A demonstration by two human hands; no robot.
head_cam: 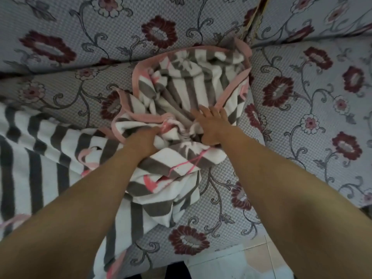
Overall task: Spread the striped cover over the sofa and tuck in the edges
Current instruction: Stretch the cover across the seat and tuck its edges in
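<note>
With the striped cover [181, 101] bunched mid-seat on the sofa [302, 97], left hand [144, 139] gripping a fold and right hand [211, 123] lying loosely on the bunch, each grip should find the pink edge, then draw apart.

two bare forearms coming in from the bottom of the shot, no sleeves showing anywhere, left hand [145, 137] and right hand [211, 125] both bare too, no rings, no watch or bracelets on either wrist, no gloves, short plain fingernails
</note>
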